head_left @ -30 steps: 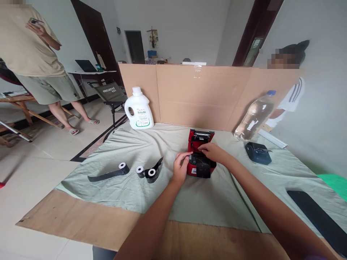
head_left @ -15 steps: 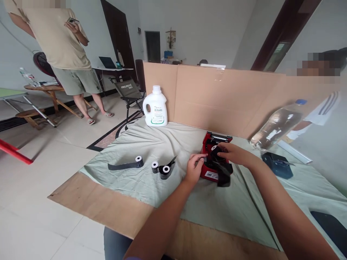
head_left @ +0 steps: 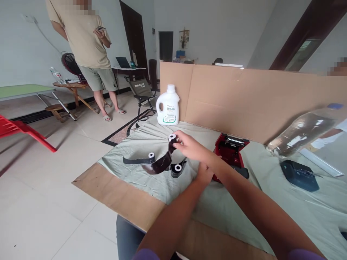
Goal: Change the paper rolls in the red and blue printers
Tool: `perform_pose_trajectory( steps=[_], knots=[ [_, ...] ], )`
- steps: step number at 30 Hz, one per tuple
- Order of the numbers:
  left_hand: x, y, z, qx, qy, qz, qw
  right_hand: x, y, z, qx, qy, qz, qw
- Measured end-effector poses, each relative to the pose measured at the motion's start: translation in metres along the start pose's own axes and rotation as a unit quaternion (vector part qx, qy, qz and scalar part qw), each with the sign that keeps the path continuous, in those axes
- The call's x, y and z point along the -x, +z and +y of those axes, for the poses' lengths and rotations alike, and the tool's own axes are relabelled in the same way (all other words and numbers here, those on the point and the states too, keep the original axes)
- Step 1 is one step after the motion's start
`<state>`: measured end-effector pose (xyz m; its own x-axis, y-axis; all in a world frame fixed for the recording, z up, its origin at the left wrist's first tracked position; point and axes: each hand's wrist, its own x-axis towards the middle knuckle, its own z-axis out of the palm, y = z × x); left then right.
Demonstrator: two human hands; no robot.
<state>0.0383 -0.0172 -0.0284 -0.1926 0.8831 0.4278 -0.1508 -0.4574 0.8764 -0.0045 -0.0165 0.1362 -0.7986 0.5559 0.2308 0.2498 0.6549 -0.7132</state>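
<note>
My right hand [head_left: 184, 144] grips a black roll [head_left: 171, 138] with a white core, held above the cloth, its loose dark strip [head_left: 161, 164] trailing down to the left. My left hand [head_left: 205, 172] is at the left side of the red device [head_left: 230, 153], partly under my right forearm; its fingers are mostly hidden. The device's lid is up and no roll shows inside. On the cloth lie a roll with an unwound tail [head_left: 151, 157] and another roll [head_left: 178, 168] in a loose dark strip.
A white jug [head_left: 168, 106] stands before a cardboard panel [head_left: 211, 97]. To the right are a large clear bottle [head_left: 303, 130], a dark blue device [head_left: 299, 175] and a pale bar [head_left: 321, 162]. A person [head_left: 86, 43] stands at the back left.
My right hand has lifted the black roll out of the red device and carried it left over the other rolls. The view has turned left.
</note>
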Motion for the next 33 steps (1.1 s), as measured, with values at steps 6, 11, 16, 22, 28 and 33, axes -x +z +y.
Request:
perform_pose_trajectory(
  steps=[6,11,16,22,28,33],
  knots=[
    [0.001,-0.007,0.020,-0.046,0.014,-0.010,0.999,-0.039,0.056,0.035,0.126,0.035,-0.047,0.990],
    [0.006,-0.009,0.028,-0.046,0.002,-0.007,0.999,-0.043,0.072,0.071,0.157,0.151,-0.063,0.974],
    [0.006,-0.006,0.023,-0.045,0.021,0.007,0.999,-0.032,0.060,0.070,0.166,0.202,-0.069,0.963],
    [0.005,-0.008,0.024,-0.047,0.019,-0.001,0.999,-0.010,0.054,0.040,0.151,0.102,-0.092,0.979],
    [0.004,-0.009,0.021,-0.044,0.003,-0.001,0.999,-0.004,0.073,0.037,0.165,0.101,-0.129,0.973],
    [0.002,-0.007,0.013,-0.013,0.030,-0.012,0.999,0.007,0.035,0.055,-0.011,0.104,0.048,0.993]
  ],
)
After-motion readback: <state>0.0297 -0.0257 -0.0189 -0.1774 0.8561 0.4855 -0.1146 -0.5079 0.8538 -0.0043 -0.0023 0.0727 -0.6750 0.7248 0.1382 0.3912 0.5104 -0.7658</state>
